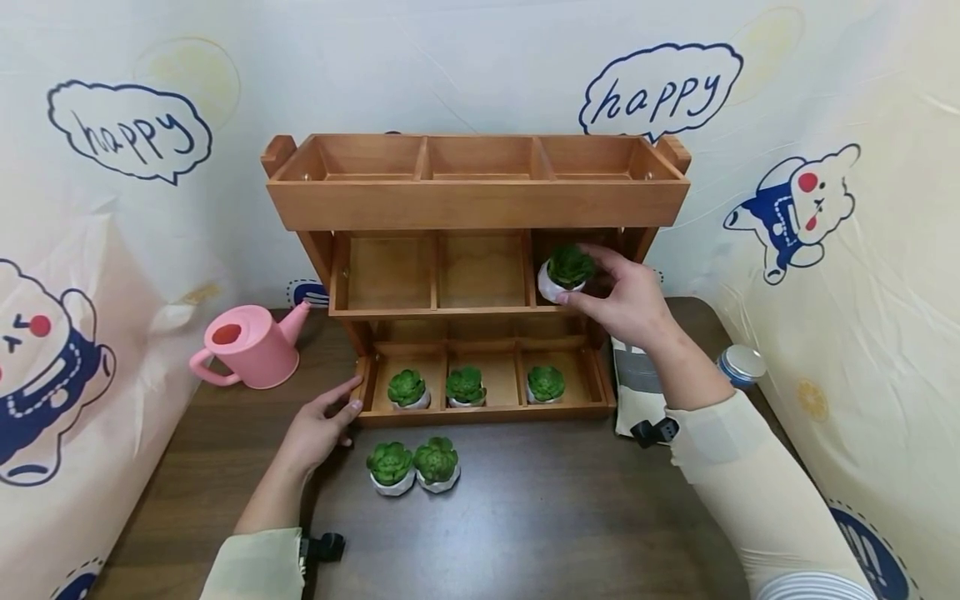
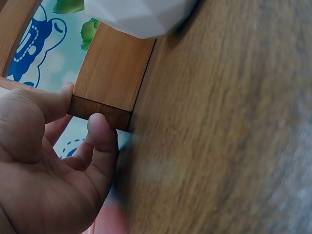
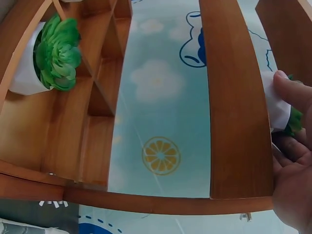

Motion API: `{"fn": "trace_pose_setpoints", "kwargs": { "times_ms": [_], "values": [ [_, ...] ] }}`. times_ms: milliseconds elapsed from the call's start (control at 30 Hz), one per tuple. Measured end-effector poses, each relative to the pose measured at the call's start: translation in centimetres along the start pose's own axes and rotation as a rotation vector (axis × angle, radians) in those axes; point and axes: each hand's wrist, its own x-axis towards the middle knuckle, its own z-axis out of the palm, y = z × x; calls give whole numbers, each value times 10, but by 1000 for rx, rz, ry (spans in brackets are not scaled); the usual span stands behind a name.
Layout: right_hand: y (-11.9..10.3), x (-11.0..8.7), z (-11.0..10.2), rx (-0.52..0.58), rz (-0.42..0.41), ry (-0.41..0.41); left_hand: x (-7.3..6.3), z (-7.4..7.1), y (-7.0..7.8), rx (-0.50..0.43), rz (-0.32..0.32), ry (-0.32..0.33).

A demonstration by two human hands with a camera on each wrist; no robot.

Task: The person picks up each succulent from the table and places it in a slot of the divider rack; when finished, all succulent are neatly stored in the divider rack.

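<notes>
A three-tier wooden shelf with divided compartments stands on the table. My right hand holds a potted succulent, green in a white faceted pot, at the right compartment of the middle tier. In the right wrist view that pot sits between thumb and fingers, partly hidden by the hand. At the bottom tier's left end, my left hand grips the shelf's corner. Three potted succulents occupy the bottom tier, one per compartment. Two more succulents stand side by side on the table in front.
To the left of the shelf is a pink watering can. A grey and white cloth lies at the right, near a small jar with a silvery lid. Printed fabric surrounds the table behind and at both sides.
</notes>
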Motion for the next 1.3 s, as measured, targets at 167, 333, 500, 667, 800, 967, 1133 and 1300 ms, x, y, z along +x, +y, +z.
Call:
{"fn": "trace_pose_setpoints", "kwargs": {
  "times_ms": [167, 333, 500, 667, 800, 967, 1133, 1300],
  "values": [
    [1, 2, 3, -61, -33, -41, 0, 1, 0, 6, -12, 5],
    [2, 3, 3, -91, -59, -81, 0, 1, 1, 6, -19, 6],
    [2, 2, 3, -98, -62, -110, -1, 1, 1, 1, -11, 7],
    [2, 2, 3, -92, -52, -117, -1, 2, 1, -1, -1, 10],
    [1, 0, 1, -63, -49, -117, -1, 2, 1, -3, 0, 11],
    [1, -5, 1, -10, -61, -101, -2, 2, 1, -3, -2, 13],
    [1, -9, 2, 54, -78, -73, -2, 2, 1, 0, -6, 9],
    [-2, -16, 1, 72, -111, -40, -1, 2, 1, -2, -7, 9]
  ]
}}
